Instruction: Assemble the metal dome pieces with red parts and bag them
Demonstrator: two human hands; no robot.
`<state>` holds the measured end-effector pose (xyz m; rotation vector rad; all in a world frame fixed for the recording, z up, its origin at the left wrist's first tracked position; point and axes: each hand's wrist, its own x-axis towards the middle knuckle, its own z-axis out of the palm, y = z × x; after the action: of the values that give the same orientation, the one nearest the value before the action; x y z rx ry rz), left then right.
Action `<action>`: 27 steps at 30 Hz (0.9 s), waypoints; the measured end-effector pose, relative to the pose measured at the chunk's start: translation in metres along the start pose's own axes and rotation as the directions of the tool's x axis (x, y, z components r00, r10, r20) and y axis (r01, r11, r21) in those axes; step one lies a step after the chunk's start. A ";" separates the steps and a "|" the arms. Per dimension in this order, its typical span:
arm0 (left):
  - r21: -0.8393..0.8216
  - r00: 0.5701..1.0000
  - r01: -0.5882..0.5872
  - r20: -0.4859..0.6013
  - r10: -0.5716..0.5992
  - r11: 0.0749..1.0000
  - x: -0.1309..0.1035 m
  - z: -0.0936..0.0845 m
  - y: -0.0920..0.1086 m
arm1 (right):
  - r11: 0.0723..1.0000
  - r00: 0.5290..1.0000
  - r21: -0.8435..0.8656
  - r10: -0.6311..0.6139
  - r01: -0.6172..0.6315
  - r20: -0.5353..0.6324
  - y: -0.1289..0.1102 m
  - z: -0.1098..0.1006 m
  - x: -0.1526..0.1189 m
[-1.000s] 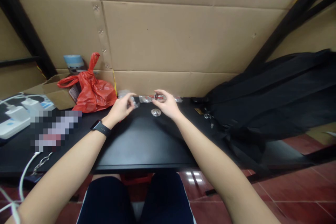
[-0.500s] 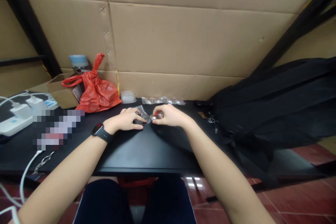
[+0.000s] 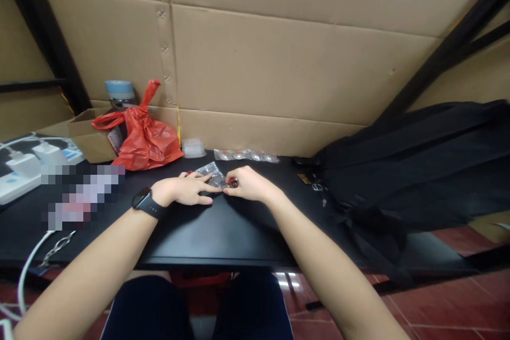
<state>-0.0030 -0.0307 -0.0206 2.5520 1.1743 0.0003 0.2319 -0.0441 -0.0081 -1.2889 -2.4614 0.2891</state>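
Observation:
My left hand (image 3: 187, 190) lies on the black table with its fingers spread over a small clear plastic bag (image 3: 214, 173). Part of the bag is hidden beneath those fingers. Close by on the right, my right hand (image 3: 252, 185) pinches a small round, shiny item with red on it (image 3: 233, 184) at the bag's edge. Its kind is hard to tell, since the fingers cover much of it. Whether the item touches the bag I cannot tell. A bit of red also shows behind my left fingers.
Behind my hands lies a row of several wrapped round items (image 3: 246, 155), beside a stack of clear plastic (image 3: 194, 148). A red bag (image 3: 147, 141), cardboard box (image 3: 93, 141) and power strip (image 3: 19, 183) stand left. Keys (image 3: 319, 188) and black fabric (image 3: 414, 164) are right.
More of the clear bag now shows, lying flatter beneath my left fingers. My right hand has turned, and less of the shiny round item shows in it. The camera view has shifted slightly.

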 end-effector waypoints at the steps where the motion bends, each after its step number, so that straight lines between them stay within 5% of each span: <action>1: -0.004 1.000 -0.003 -0.002 0.003 1.000 0.000 0.000 -0.001 | 1.000 1.000 -0.001 -0.013 0.013 -0.012 0.001 0.002 0.002; 10: 0.030 0.999 -0.024 0.046 0.022 0.999 -0.003 -0.004 0.011 | 0.971 0.996 0.227 -0.073 0.081 -0.045 0.013 0.017 0.014; 14: 0.011 0.998 -0.040 0.045 0.040 0.999 -0.002 -0.003 0.014 | 0.995 0.983 0.010 -0.097 0.099 -0.155 0.014 0.026 0.024; 21: 0.054 0.997 -0.069 0.045 0.066 0.996 0.000 -0.005 0.014 | 0.945 0.977 -0.322 -0.007 -0.064 -0.214 0.000 0.034 0.036; 27: 0.054 0.969 -0.140 -0.197 0.148 0.989 0.001 -0.012 0.008 | 0.993 0.988 -0.056 -0.112 0.107 -0.103 0.016 0.021 0.023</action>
<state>0.0015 -0.0311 -0.0070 2.7176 1.0634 0.2776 0.2241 -0.0168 -0.0278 -1.1524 -2.4527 0.1287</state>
